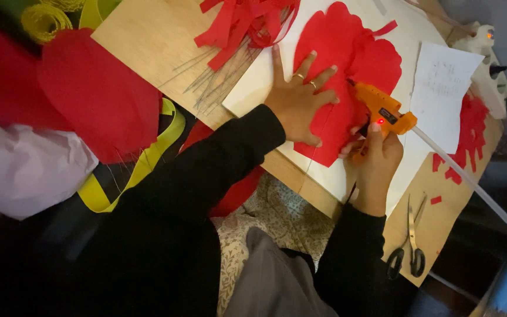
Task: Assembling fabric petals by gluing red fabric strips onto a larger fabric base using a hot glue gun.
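Note:
My left hand (pixel 299 100) lies flat with fingers spread on a large red paper cutout (pixel 353 53) that rests on a white sheet (pixel 406 29). Two rings show on its fingers. My right hand (pixel 378 158) grips an orange hot glue gun (pixel 384 108), its nozzle pointing at the red paper close to my left fingertips. A white glue stick (pixel 465 176) juts from the back of the gun. Both arms wear black sleeves.
Red paper strips (pixel 242 23) and thin wires (pixel 218 76) lie on the wooden board (pixel 148 41). Black-handled scissors (pixel 409 246) sit near the board's edge. A white paper note (pixel 444 88), a power strip (pixel 488 64), yellow ribbon (pixel 148 158) and red paper (pixel 95 94) lie around.

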